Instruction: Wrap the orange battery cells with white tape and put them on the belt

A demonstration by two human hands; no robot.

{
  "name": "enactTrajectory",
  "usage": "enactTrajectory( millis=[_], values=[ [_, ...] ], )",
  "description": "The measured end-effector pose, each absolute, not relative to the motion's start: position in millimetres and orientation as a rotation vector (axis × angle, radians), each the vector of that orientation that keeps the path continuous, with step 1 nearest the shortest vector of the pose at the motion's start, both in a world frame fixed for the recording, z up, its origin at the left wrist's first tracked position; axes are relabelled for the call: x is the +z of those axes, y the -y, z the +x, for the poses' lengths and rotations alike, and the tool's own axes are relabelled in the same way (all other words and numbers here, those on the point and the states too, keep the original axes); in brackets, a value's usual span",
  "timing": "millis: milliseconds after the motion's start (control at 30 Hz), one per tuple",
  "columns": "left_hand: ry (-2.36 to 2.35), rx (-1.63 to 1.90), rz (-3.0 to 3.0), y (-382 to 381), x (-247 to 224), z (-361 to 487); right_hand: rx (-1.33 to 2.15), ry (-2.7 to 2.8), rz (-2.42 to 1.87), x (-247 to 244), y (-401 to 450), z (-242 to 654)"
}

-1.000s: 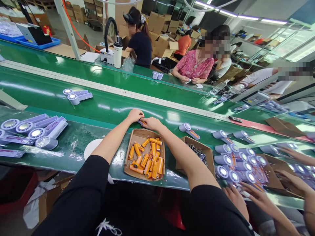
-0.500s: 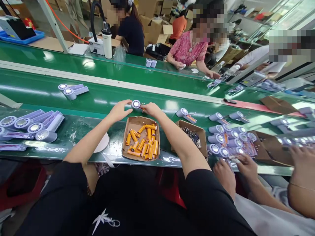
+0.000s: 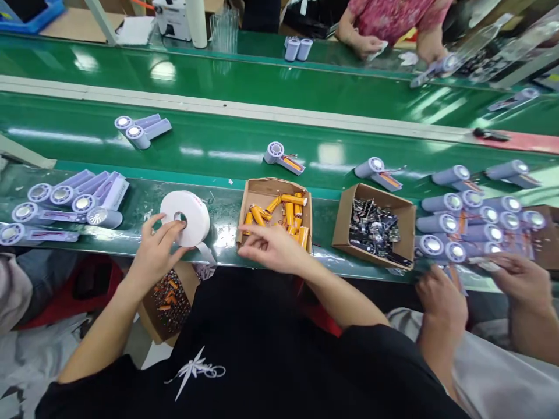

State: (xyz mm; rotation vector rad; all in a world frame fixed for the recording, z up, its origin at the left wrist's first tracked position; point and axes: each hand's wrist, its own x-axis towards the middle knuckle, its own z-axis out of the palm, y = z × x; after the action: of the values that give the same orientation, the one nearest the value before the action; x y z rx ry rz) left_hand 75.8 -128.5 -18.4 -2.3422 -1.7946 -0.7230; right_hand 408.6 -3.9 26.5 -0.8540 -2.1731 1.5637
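Left hand [image 3: 152,256] touches the roll [image 3: 197,216], grip unclear; likely light, best held by its core. Right hand [image 3: 278,250] open, at the box [image 3: 262,187].

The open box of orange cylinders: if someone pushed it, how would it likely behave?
The box would probably slide rather than tip, being low and broad-based. Its thin-looking cardboard walls may flex under a firm push. The orange cylinders lie loose and jumbled, so they might roll or shift.

a pale rail [image 3: 196,103] divides the green work surface [image 3: 209,137] lengthwise; light reflects there in white streaks. a metal post [image 3: 100,22] slants at upper left. a red object, possibly a stool [image 3: 56,308], sits below bench level.
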Motion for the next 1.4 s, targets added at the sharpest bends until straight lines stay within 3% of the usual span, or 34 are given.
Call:
enactTrajectory(
  millis=[133,300,433,600,700,800,867,1000,1133,1267,1400],
  values=[
    [1.661,-0.865,-2.272,123,6,107,1.928,2.025,-0.674,10,48,375],
    [1.738,-1.008,-2.201,115,10,102,1.602,2.487,-0.690,-18,70,360],
    [1.813,-1.028,-2.227,113,7,98,1.621,2.568,-0.628,-13,41,380],
    [1.788,-1.020,-2.296,111,-5,114,0.742,2.536,-1.403,5,-34,397],
    [1.802,-0.992,-2.358,105,-14,125,0.499,2.692,-1.529,-2,-58,392],
    [1.870,-0.923,-2.416,98,-22,132,0.569,2.737,-1.432,-15,-65,391],
    [1.892,-0.909,-2.437,95,-25,135,0.796,2.578,-1.379,-21,-66,396],
    [1.822,-0.914,-2.428,92,-26,139,1.422,1.852,-1.105,-23,-68,412],
    [1.775,-0.892,-2.434,92,-24,141,1.686,1.315,-0.867,-23,-64,419],
    [1.782,-0.885,-2.454,92,-24,144,1.593,1.440,-0.968,-30,-60,415],
    [1.736,-0.906,-2.450,94,-25,147,0.987,1.920,-1.292,-36,-56,412]
  ],
)
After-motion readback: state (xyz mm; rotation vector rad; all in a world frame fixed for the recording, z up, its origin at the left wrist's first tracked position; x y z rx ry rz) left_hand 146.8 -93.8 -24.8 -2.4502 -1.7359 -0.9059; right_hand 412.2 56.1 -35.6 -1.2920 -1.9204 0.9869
